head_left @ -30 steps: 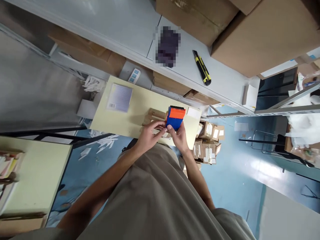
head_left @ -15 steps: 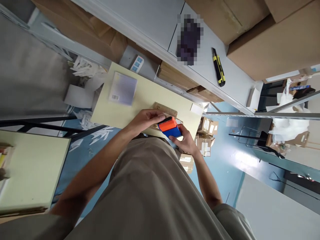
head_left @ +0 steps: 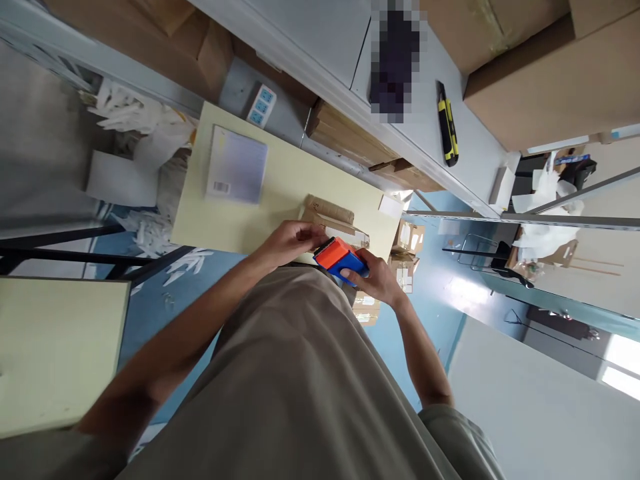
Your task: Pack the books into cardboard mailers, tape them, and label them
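Observation:
My right hand (head_left: 379,277) is wrapped around an orange and blue tape dispenser (head_left: 340,258) with a black toothed edge, held just in front of my body. Close to that black edge, my left hand (head_left: 294,243) has its thumb and fingers drawn together in a pinch; what lies between them is too small to make out. Just beyond both hands, a small brown cardboard box (head_left: 330,209) lies on the pale yellow table (head_left: 285,180). Part of the box is hidden behind my hands and the dispenser.
A pale booklet (head_left: 237,165) lies on the table's left part, near a power strip (head_left: 262,105). On the grey shelf (head_left: 320,33) above rests a yellow and black utility knife (head_left: 447,125), beside large cartons (head_left: 540,87). Taped boxes (head_left: 403,270) stand on the floor at right.
The tape dispenser has tilted slightly in my right hand, and my left fingers have drawn a little away from its edge. The whole view has shifted slightly.

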A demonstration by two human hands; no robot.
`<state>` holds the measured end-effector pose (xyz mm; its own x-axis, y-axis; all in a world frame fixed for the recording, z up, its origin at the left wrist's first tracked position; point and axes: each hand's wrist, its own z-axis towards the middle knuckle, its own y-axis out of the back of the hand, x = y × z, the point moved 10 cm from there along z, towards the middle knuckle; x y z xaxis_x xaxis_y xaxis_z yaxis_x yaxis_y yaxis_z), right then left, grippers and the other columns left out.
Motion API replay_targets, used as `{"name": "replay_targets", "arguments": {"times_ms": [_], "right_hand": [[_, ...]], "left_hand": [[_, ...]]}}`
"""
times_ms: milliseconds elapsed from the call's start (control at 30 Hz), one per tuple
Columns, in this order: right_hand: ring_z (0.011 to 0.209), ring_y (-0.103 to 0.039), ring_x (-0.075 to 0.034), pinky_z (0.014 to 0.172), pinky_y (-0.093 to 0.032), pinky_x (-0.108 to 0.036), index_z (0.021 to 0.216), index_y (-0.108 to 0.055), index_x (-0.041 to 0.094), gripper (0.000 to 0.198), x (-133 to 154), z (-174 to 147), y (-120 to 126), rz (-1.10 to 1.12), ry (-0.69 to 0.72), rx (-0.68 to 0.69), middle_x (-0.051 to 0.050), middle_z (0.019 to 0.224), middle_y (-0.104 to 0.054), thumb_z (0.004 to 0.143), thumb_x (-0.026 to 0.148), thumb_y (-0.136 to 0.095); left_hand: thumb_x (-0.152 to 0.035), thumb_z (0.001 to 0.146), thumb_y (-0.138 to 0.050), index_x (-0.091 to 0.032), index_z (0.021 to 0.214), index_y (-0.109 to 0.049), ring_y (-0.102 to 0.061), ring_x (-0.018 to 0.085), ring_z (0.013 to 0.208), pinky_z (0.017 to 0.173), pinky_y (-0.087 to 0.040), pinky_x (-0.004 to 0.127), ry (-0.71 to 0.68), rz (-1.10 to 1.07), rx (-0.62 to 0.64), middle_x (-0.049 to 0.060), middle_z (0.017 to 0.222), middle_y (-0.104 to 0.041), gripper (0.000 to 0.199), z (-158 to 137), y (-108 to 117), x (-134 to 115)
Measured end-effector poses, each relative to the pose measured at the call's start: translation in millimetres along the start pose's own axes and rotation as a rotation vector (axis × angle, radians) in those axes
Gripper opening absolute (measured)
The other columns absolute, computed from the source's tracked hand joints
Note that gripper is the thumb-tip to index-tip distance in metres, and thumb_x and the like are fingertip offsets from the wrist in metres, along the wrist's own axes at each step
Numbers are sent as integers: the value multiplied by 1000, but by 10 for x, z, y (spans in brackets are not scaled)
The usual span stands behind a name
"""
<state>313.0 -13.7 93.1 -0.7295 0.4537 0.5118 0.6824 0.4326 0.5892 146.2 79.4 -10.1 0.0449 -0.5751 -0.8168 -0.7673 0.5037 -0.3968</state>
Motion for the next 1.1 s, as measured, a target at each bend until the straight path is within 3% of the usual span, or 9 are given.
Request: {"name": "replay_targets", "arguments": {"times_ms": [233,400,500,667,833,1100], "right_hand": [[76,-71,-24,65,-43,-31,102,-70,25,53,78,-2,-14,-205,-109,120,-5,87,-78,102,78,-75],[68,-70,-23,61,-40,-33,95,-71,25,55,66,-195,207,-298,-182,169,-5,80,-77,104,80,-73],[70,-72,-25,61,-40,-34,98,-71,25,57,125,-281,276,-362,-230,142,-6,83,-79,105,82,-69],[79,-76,-31,66,-40,-36,98,-71,26,54,401,-195,142,-563,-220,54,-10,86,-80,106,80,-70],[83,-78,-33,68,-42,-37,96,-70,26,56,519,-37,-48,-590,-242,34,-11,86,-81,106,81,-69],[87,-80,-34,72,-47,-37,104,-71,25,53,573,144,-126,-576,-255,8,-12,88,-81,108,78,-69]], "left_hand": [[-83,69,-94,-21,83,-78,-62,17,69,66,-52,31,17,-85,-149,5,82,-77,65,-192,164,451],[-79,73,-93,-21,85,-76,-61,18,72,69,-52,32,15,-61,-317,6,81,-75,62,-263,700,663],[-72,75,-94,-20,84,-73,-62,19,75,75,-53,34,8,-63,-353,6,82,-74,56,-133,879,840],[-59,82,-91,-21,82,-71,-56,16,70,72,-47,31,37,-107,-395,2,75,-66,43,168,802,1263],[-48,83,-87,-21,84,-74,-57,16,72,74,-45,30,69,-133,-417,1,76,-68,30,356,721,1606],[-47,86,-88,-21,82,-73,-62,18,78,77,-47,32,76,-122,-463,4,81,-73,30,563,735,1717]]}}
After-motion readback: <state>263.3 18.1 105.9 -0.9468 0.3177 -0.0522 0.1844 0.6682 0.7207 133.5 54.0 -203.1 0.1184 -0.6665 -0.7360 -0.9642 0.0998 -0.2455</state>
